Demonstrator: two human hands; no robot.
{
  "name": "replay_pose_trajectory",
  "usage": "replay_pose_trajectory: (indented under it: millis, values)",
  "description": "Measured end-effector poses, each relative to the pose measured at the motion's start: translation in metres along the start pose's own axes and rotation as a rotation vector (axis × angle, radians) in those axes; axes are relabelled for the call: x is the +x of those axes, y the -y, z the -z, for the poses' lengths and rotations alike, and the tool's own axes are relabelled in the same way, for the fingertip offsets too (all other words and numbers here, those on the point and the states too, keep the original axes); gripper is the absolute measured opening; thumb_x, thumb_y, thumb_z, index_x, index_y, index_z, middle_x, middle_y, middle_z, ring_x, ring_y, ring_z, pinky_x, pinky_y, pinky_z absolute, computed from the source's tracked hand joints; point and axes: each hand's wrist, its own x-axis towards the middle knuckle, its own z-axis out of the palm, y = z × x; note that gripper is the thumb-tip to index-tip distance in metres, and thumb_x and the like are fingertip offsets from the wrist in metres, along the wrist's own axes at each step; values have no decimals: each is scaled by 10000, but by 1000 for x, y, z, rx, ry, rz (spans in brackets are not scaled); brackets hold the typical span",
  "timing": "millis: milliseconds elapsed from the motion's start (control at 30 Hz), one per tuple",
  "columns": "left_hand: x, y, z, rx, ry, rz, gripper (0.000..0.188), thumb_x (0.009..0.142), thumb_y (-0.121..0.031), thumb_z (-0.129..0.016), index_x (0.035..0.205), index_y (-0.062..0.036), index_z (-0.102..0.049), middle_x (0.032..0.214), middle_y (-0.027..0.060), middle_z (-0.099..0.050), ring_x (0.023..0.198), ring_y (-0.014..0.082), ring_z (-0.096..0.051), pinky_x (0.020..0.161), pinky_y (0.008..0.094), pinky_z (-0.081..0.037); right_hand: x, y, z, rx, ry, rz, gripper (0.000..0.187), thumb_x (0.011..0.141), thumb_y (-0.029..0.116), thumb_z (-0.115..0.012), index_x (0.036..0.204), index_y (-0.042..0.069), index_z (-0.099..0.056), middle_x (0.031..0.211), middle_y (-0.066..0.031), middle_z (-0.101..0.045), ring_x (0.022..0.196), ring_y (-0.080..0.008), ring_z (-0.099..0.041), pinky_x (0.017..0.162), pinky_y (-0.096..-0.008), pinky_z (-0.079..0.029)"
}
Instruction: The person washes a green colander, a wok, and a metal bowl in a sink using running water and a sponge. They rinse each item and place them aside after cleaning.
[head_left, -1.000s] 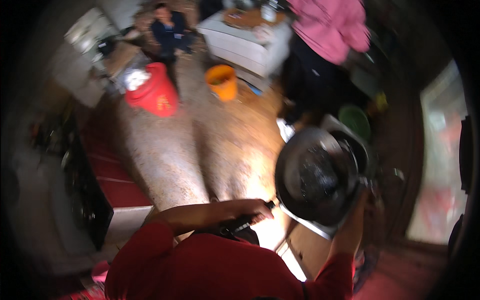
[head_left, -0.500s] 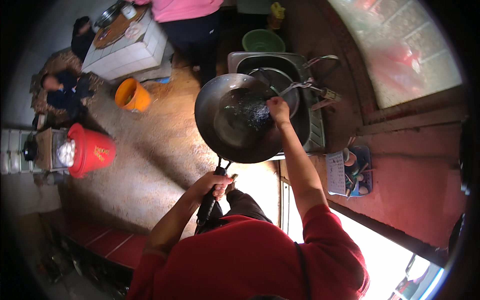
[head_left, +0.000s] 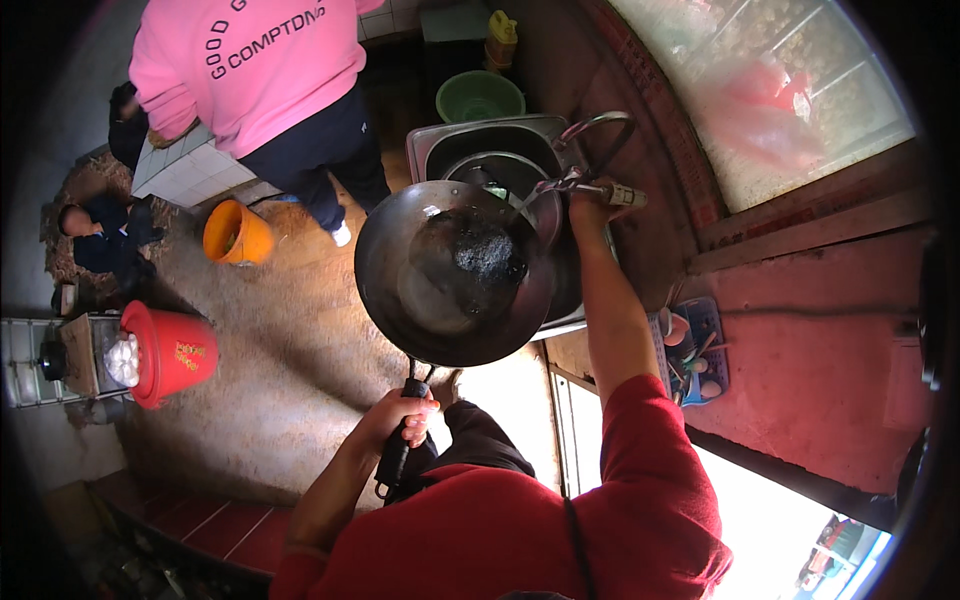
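My left hand (head_left: pixel 398 418) is closed around the black handle (head_left: pixel 393 455) of a large dark wok (head_left: pixel 385 290). The wok is held over the near left part of a metal sink (head_left: pixel 428 150). A dark, shiny scouring pad (head_left: pixel 487 252) lies loose inside it, on a wet-looking surface. My right hand (head_left: pixel 592 205) is beyond the wok's right rim, closed at the metal faucet (head_left: pixel 572 183) beside its pale end piece (head_left: pixel 627 196). The fingers are partly hidden. Part of a round metal basin (head_left: pixel 500 160) shows in the sink behind the wok.
A green basin (head_left: pixel 480 95) stands past the sink. Right of me, a blue basket (head_left: pixel 712 350) holds utensils. On the floor at left are an orange bucket (head_left: pixel 238 232) and a red bucket (head_left: pixel 175 355). A person in pink (head_left: pixel 260 60) stands at a tiled counter; others sit at far left.
My right hand has left the scouring pad in the wok and moved right to the faucet. The wok sits lower and more left in view. The person in pink has come further into view.
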Motion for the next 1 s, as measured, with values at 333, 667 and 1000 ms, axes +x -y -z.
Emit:
replay_pose_trajectory:
  millis: [333,667,1000]
  values:
    - [5,1,-8,-32,-7,-19,108,840,-118,-570,855,-105,-464,510,-64,-387,380,52,-368,401,230,-334,-27,-29,-81,-2935,169,-283,437,762,189,-505,1145,-18,-545,1233,-230,-508,1162,-421,-442,985,-683,-183]
    - [8,4,-6,-49,-49,-20,65,852,-111,-553,888,-126,-500,510,-80,-373,380,47,-342,397,239,-323,-25,-22,-87,-2847,232,-437,319,754,124,-525,1030,-18,-599,963,-202,-639,852,-324,-622,762,-478,-466]
    - [2,4,-2,-49,-55,-2,123,842,-114,-578,872,-117,-459,511,-61,-384,377,60,-368,407,238,-340,-1,-35,-74,-956,-1152,-291,422,812,154,-624,1180,283,-460,1010,-79,-565,785,-231,-586,611,-381,-510]
